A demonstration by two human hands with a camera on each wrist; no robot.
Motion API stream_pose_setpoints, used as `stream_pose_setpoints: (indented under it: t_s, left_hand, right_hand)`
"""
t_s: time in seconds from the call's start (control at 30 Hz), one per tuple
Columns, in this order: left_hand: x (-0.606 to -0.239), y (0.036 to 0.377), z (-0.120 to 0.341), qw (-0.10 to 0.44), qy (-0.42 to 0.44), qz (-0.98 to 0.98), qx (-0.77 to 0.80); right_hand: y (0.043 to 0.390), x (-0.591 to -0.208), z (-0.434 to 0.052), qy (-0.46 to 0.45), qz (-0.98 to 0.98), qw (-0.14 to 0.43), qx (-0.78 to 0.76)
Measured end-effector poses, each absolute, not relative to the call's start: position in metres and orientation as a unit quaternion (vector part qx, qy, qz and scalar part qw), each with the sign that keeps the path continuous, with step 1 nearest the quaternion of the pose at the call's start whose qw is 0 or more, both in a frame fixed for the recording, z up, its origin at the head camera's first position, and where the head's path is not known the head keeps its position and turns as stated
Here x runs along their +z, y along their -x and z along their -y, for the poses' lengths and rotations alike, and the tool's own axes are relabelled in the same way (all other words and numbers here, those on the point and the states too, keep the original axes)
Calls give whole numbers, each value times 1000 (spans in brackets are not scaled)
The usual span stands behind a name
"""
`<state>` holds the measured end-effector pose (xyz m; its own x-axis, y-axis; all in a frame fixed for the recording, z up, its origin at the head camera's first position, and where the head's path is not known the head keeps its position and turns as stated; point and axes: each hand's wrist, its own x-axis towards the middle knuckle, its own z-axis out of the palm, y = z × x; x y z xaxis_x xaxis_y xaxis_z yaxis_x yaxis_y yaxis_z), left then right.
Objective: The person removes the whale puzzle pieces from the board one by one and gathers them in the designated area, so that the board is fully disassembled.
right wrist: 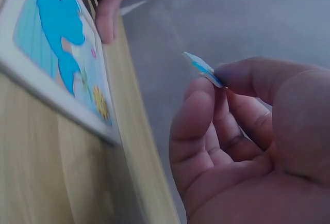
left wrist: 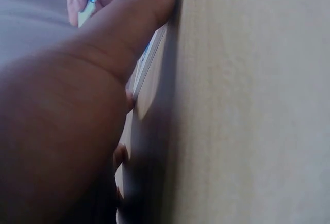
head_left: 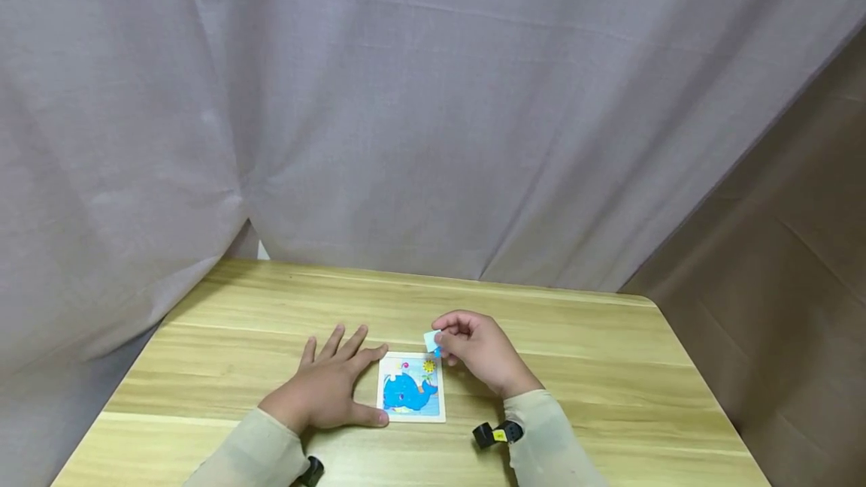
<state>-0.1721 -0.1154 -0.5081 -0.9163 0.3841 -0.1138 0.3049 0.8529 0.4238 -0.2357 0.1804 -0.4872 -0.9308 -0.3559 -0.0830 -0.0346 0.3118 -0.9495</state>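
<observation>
A square jigsaw puzzle [head_left: 410, 389] with a pale frame lies flat on the table. Its picture has a blue whale and a yellow flower, and a pale gap shows near the whale's upper left. My left hand [head_left: 329, 389] rests spread on the table, thumb and index finger touching the puzzle's left side. Above the puzzle's upper right corner, my right hand [head_left: 483, 352] pinches a small white and blue puzzle piece [right wrist: 202, 69] between thumb and index finger. In the right wrist view the piece is held clear of the puzzle, tilted, its other fingers curled beneath.
The wooden table [head_left: 609, 397] extends around both hands. A grey curtain [head_left: 419, 111] hangs along its back edge, and brown cloth [head_left: 778, 261] hangs at the right. Black wrist straps [head_left: 497, 434] are worn near the sleeves.
</observation>
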Motion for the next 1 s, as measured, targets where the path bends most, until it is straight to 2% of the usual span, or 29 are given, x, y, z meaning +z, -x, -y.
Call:
stream_pose_setpoints:
  t_s: [1.0]
  left_hand:
    - [-511, 171, 117, 97, -189, -953, 217]
  right_hand:
    - [260, -506, -238, -20, -841, 62, -537]
